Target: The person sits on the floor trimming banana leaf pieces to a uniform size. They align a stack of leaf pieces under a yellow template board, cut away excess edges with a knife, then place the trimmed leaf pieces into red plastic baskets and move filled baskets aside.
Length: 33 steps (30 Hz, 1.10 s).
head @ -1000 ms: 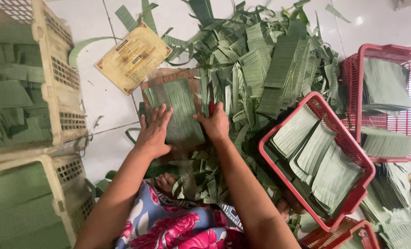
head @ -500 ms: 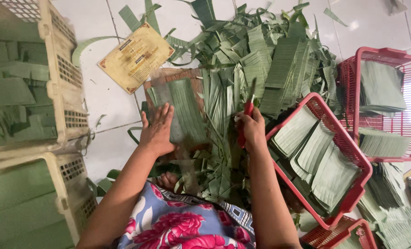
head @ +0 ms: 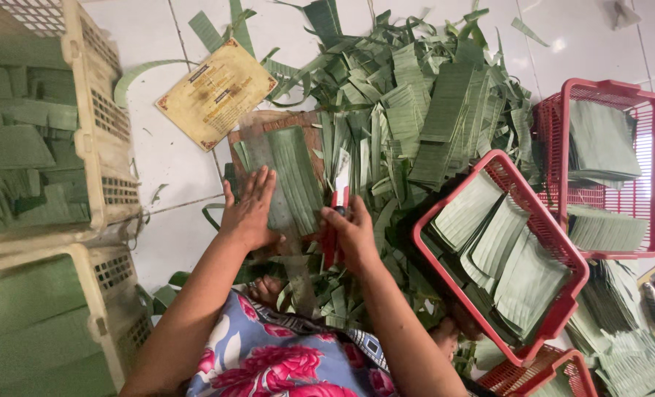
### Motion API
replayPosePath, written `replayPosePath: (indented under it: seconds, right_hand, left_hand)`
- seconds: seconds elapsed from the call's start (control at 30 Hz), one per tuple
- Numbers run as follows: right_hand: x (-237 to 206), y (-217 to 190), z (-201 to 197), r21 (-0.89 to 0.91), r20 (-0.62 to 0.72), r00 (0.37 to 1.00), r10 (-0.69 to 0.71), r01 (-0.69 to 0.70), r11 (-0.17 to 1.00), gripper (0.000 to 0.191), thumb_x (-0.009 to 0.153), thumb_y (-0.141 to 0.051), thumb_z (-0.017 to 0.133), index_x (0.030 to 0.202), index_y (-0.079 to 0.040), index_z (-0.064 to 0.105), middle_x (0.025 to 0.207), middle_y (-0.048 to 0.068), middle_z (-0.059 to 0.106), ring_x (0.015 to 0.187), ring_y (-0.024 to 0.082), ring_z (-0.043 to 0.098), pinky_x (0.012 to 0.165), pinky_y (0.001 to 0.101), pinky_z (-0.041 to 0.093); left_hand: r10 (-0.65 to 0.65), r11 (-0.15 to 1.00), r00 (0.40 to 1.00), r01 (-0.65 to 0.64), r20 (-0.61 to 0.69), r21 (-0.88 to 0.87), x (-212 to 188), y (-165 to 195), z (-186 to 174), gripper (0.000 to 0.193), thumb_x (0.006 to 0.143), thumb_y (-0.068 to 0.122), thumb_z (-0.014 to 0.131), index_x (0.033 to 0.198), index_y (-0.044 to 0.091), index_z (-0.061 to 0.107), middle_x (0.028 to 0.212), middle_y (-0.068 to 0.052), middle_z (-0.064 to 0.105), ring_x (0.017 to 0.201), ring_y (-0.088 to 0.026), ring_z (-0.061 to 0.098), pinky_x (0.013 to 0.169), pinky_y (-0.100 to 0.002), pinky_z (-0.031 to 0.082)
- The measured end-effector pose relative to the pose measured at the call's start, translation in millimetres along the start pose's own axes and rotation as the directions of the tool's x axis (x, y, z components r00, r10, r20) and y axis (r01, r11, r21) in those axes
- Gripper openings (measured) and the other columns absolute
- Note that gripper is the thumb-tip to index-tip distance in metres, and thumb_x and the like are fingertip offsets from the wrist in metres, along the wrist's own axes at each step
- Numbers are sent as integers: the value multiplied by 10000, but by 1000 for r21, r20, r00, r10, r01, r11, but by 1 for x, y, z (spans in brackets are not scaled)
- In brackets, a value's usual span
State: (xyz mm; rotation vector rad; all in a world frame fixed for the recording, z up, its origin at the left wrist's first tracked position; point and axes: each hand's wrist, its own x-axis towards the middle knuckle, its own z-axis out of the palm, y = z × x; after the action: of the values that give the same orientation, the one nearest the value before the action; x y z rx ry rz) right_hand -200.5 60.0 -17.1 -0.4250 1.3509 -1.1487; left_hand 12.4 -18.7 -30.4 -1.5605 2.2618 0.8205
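**leafwrap_newbie:** What's the risk here? The red-handled knife with the pale blade [head: 340, 200] sits right along the long right edge of the stack of flat green banana-leaf strips [head: 291, 176], and the left hand [head: 250, 213] is spread flat on that same stack, on the wooden cutting board [head: 269, 129].

**oldhand_42:** My guess is two things. The fingers [head: 263, 184] lie on the leaf not far from the blade's line, so a sideways skid over slick leaf could nick them. And the stack is only held at its near end, so the far end, up by the board's far edge, could fan out and give a crooked cut.

**leafwrap_newbie:** How are the hands set?

**oldhand_42:** Left is fully open, palm down, fingers splayed, pressing the leaf and gripping nothing. The right hand [head: 351, 234] is closed around the red handle, blade pointing away from the body, tip among the loose green trimmings [head: 416, 103] heaped off the board's right edge.

**leafwrap_newbie:** Anything else nearby?

**oldhand_42:** A red plastic basket of cut leaf sheets [head: 563, 250] sits just right of the knife hand, so an elbow could bump it. A yellowish printed card [head: 216, 94] lies near the board's far left corner.
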Motion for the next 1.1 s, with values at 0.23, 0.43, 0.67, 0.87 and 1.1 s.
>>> replayPosePath:
  seconds: [0.23, 0.43, 0.67, 0.87, 1.1]
  right_hand:
    - [38, 33, 8, -711, -71, 946, -316, 174, 681, 468, 771, -164, 851, 1125, -41, 570, 864, 89, 686, 764, 239, 651, 732, 375, 550]
    - [70, 45, -22, -707, -52, 976, -213, 114, 698, 649, 627, -178, 925, 1204, -63, 651, 989, 89, 745, 879, 216, 688, 824, 346, 556]
    - [69, 40, -20, -743, -84, 985, -154, 41, 668, 661, 624, -190, 939, 1200, -56, 644, 949, 95, 730, 848, 213, 680, 819, 353, 552]
    - [69, 38, -19, -728, -62, 982, -180, 79, 681, 663, 603, -182, 932, 1186, -61, 640, 963, 74, 737, 855, 198, 687, 816, 346, 551]
    - [69, 42, -20, -742, -94, 983, -161, 39, 669, 659, 615, -194, 935, 1184, -50, 634, 951, 109, 732, 859, 230, 682, 823, 369, 555]
  left_hand:
    - [51, 995, 993, -41, -110, 93, 3, -6, 10, 1325, 660, 335, 885, 1659, 170, 31, 1745, -6, 37, 1586, -208, 90, 1204, -646, 11]
    - [33, 998, 997, -36, -64, -51, 0, -6, 7, 1350, 624, 448, 914, 1627, 207, 43, 1722, 9, 28, 1586, -195, 81, 1233, -661, -13]
    - [51, 998, 998, -52, -42, -23, -3, -3, -1, 1289, 630, 473, 918, 1608, 321, 92, 1723, -15, 9, 1584, -220, 69, 1224, -673, -20]
    - [57, 998, 997, -59, -55, -29, -5, -2, -2, 1258, 631, 460, 919, 1604, 326, 132, 1721, -22, 27, 1583, -222, 82, 1225, -683, -7]
    - [61, 998, 996, -62, -64, -21, -4, -4, 1, 1255, 621, 458, 920, 1600, 316, 148, 1721, -19, 50, 1585, -214, 96, 1221, -677, -4]
